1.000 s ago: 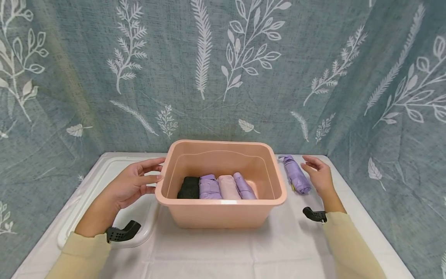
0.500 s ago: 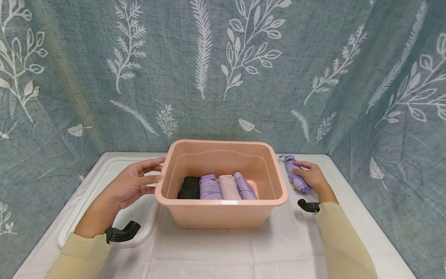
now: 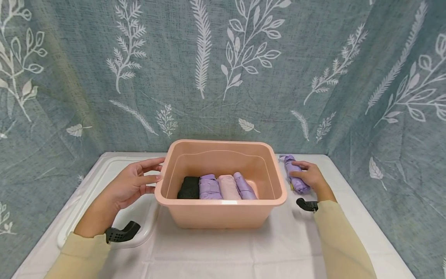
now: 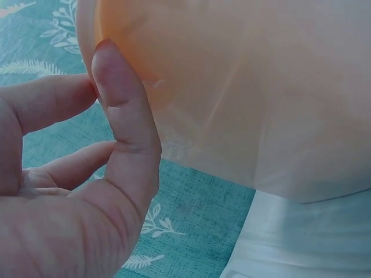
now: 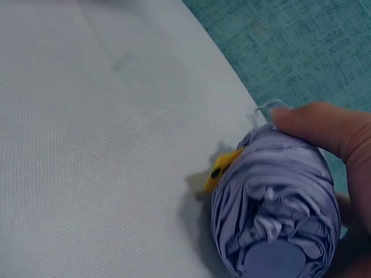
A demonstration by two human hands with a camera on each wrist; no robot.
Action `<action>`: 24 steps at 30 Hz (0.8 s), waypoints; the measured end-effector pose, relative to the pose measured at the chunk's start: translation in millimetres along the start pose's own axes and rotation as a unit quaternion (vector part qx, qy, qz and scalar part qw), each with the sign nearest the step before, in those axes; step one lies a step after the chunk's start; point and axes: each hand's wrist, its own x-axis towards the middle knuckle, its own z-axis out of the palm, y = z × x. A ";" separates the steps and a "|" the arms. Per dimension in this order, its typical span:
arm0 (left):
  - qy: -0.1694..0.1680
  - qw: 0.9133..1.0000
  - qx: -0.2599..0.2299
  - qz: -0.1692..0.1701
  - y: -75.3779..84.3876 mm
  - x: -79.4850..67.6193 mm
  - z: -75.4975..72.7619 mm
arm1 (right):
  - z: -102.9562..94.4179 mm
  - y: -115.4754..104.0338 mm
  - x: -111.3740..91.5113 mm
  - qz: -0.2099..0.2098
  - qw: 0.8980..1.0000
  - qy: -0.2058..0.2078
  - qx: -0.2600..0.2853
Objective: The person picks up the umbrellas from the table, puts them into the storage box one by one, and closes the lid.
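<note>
A peach plastic bin [image 3: 223,216] stands at the middle of the table. My left hand [image 3: 131,184] holds its left rim, thumb and fingertips at the edge, as the left wrist view shows up close. Right of the bin lies a folded purple umbrella [image 3: 299,185] with a wrist strap at its far end. My right hand [image 3: 310,176] grips it from the right side, the thumb [image 5: 313,121] across its top. In the right wrist view the umbrella [image 5: 272,191] shows bunched fabric, a round end and a yellow tag [image 5: 223,169].
Inside the bin, side by side, lie a black bundle [image 3: 189,188], a purple bundle [image 3: 210,187], a pink bundle [image 3: 229,187] and a slim lavender roll [image 3: 245,186]. A white lid [image 3: 104,201] lies flat at the left. A patterned curtain [image 3: 223,77] hangs behind and along both sides.
My right hand has moved left from beside the purple umbrella onto it and now grips it. The left hand and the bin have not visibly moved.
</note>
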 end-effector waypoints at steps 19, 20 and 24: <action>-0.014 1.000 -0.020 0.012 -2.8 0.3 0.1 | 7.5 -4.9 1.6 0.025 0.998 0.022 -0.049; -0.012 1.000 -0.019 0.010 -1.9 0.2 0.5 | 7.8 -5.5 1.4 0.023 0.998 0.023 -0.052; -0.007 1.000 -0.017 0.002 1.2 -0.4 1.9 | 9.9 -7.9 0.8 0.015 0.997 0.028 -0.063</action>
